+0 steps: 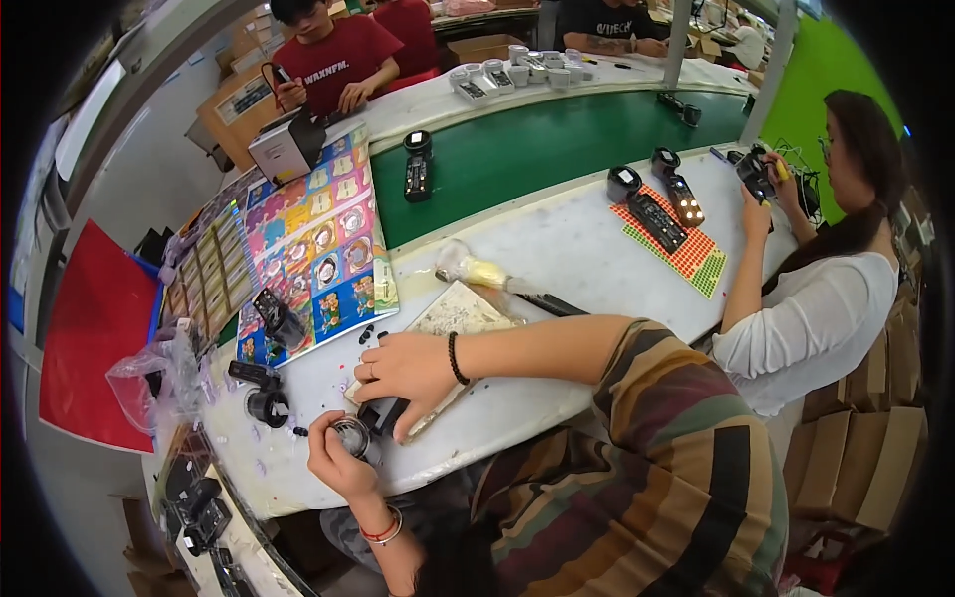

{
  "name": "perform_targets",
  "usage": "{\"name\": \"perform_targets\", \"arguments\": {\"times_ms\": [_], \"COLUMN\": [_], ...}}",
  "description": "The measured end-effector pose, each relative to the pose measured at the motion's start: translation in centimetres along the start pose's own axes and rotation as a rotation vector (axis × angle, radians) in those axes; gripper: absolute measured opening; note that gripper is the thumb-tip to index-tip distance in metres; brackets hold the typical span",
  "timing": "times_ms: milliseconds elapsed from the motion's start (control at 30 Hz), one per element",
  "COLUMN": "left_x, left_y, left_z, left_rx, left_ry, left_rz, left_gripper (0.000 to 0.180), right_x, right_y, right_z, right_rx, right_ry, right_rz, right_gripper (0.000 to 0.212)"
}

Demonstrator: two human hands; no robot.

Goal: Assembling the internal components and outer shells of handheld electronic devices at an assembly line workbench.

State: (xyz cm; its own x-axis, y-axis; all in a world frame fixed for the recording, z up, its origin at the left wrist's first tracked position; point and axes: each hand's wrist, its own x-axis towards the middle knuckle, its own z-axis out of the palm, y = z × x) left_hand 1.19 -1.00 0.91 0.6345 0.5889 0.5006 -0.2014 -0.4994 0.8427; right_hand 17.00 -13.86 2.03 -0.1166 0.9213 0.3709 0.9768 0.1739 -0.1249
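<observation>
One clear plastic bag (159,383) lies at the left end of the white table (557,254). To its right are two black units, an upper unit (279,320) beside the colourful sticker sheets (318,239) and a lower unit (264,400) nearer the person. Next, the left hand (340,458) is curled part-way closed, gripping the round, clear-rimmed end of the black handheld device (380,414). The device is located near the front table edge, between both hands. The right hand (406,370) lies palm down over the device body, thumb spread from the fingers; whether it grips cannot be told. A speckled pad (463,306) lies beyond the right wrist. Farther right, a red-orange dotted sheet (701,249) carries two further units. At far right, a co-worker (816,333) in a white top holds a black unit.
</observation>
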Motion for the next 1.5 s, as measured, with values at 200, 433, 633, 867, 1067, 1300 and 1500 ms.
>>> {"name": "perform_targets", "arguments": {"times_ms": [200,433,633,867,1067,1300,1500], "left_x": [0.2,-0.4,-0.4,0.0,1.3,1.2,0.5], "left_y": [-0.7,0.1,0.4,0.5,0.1,0.2,0.2], "left_z": [-0.2,-0.5,-1.0,-0.3,-0.2,0.0,-0.3], "left_rx": [0.075,0.128,0.138,0.136,0.133,0.105,0.103], "left_ry": [-0.028,0.014,-0.001,-0.017,-0.033,-0.03,-0.035], "left_rz": [0.056,0.087,0.038,0.046,0.028,0.086,0.063], "left_gripper": [0.019,0.015,0.014,0.014,0.014,0.013,0.011], "right_x": [0.0,-8.3,-15.6,-15.3,-16.4,-13.2,-12.0], "right_y": [-0.1,0.2,-0.9,-1.1,-1.8,-10.9,-12.9], "right_z": [-0.3,-4.9,-2.5,-5.1,-5.1,-4.0,-5.0], "right_rx": [0.074,-0.101,-0.258,-0.251,0.126,0.435,0.597], "right_ry": [-0.051,0.462,0.124,-0.04,0.223,0.323,0.256], "right_rz": [0.057,0.537,0.954,1.239,1.175,0.901,0.939], "right_gripper": [0.06,0.062,0.057,0.031,0.028,0.027,0.027]}}
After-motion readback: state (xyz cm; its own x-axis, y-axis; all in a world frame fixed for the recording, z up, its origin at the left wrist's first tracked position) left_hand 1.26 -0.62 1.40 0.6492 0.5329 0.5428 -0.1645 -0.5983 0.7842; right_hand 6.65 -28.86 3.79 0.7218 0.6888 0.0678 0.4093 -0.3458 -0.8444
